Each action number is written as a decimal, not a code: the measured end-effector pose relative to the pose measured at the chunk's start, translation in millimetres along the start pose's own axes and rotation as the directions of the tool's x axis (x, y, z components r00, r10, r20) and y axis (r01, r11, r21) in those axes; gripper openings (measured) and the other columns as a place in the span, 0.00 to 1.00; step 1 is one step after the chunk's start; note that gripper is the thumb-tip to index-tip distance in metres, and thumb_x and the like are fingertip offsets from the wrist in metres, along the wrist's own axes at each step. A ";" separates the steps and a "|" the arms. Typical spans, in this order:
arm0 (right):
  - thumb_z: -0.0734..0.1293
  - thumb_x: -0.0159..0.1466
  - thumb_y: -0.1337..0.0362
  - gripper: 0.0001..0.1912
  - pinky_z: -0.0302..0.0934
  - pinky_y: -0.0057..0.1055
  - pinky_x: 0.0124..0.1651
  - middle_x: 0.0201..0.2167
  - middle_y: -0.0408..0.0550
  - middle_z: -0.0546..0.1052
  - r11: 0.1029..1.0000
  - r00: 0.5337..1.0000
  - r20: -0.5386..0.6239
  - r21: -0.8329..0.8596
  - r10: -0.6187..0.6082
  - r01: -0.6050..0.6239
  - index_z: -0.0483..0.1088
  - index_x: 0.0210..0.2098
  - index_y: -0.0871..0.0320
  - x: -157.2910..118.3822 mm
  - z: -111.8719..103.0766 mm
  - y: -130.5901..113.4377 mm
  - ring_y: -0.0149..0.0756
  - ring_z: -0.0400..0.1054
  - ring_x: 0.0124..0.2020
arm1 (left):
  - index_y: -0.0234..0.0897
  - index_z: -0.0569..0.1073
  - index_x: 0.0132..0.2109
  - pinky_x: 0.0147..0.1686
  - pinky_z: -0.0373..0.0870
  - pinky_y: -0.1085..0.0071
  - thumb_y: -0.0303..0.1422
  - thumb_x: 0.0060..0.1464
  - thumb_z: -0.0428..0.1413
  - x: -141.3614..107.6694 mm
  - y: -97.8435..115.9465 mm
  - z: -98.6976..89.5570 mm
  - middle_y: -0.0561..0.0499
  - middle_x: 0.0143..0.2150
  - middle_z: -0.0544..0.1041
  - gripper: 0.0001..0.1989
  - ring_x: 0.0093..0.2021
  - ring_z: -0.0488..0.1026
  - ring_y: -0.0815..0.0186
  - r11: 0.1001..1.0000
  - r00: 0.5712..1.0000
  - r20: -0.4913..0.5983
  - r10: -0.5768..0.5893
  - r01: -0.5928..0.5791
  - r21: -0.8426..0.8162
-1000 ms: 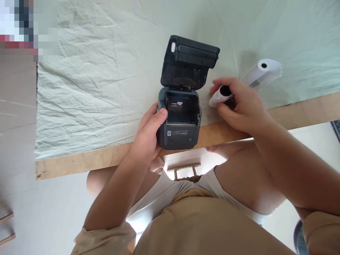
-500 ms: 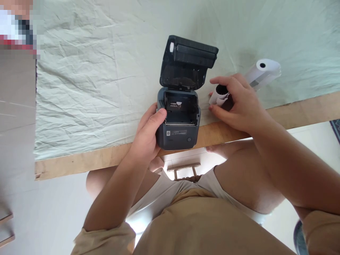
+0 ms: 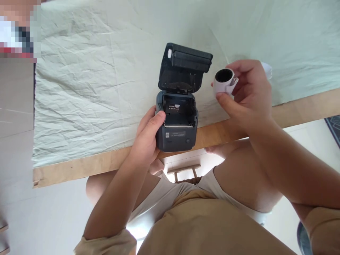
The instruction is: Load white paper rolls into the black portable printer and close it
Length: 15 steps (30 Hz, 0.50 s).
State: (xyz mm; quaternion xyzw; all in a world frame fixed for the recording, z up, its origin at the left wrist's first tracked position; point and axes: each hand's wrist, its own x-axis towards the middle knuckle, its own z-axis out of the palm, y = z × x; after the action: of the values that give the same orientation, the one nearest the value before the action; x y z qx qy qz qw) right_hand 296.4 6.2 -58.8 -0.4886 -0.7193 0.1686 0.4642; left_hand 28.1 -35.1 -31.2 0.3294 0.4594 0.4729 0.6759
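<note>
A dark label printer (image 3: pixel 176 136) is gripped by my left hand (image 3: pixel 148 136), thumb over its left edge and fingers along its side. Its lid (image 3: pixel 183 69) stands raised at the back, so the paper bay shows, with a small printed sticker inside and no roll in it. Between thumb and fingers my right hand (image 3: pixel 248 90) holds a small white paper roll (image 3: pixel 221 88) with a wide dark core, to the right of the raised lid. A loose end of paper sticks out at the roll's right side.
Behind my right hand, a white piece of another paper roll (image 3: pixel 267 70) shows, mostly hidden. A pale green cloth (image 3: pixel 87 92) covers the table, creased at the left. Its bare wooden edge (image 3: pixel 79 166) runs along the front, near my lap. Pixelated colours fill the upper left corner.
The small paper roll has come up off the cloth in my right hand, its core facing me. The printer has shifted slightly left in view, still in my left hand.
</note>
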 end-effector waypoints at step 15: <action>0.68 0.75 0.68 0.07 0.79 0.54 0.60 0.53 0.46 0.89 0.979 0.970 0.239 -0.180 -0.050 0.094 0.75 0.43 0.47 15.5 32.1 -71.2 0.48 0.85 0.56 | 0.41 0.83 0.53 0.43 0.85 0.64 0.49 0.67 0.69 -1.6 -4.1 -2.8 0.47 0.48 0.89 0.18 0.54 0.88 0.51 0.998 0.998 0.034 0.050 -0.050 0.028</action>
State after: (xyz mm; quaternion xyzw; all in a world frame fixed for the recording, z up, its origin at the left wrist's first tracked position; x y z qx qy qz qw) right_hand 229.3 -6.9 -17.9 -0.4809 -0.7989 0.1385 0.3337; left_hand 26.6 -38.0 -35.3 0.3583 0.4464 0.4775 0.6666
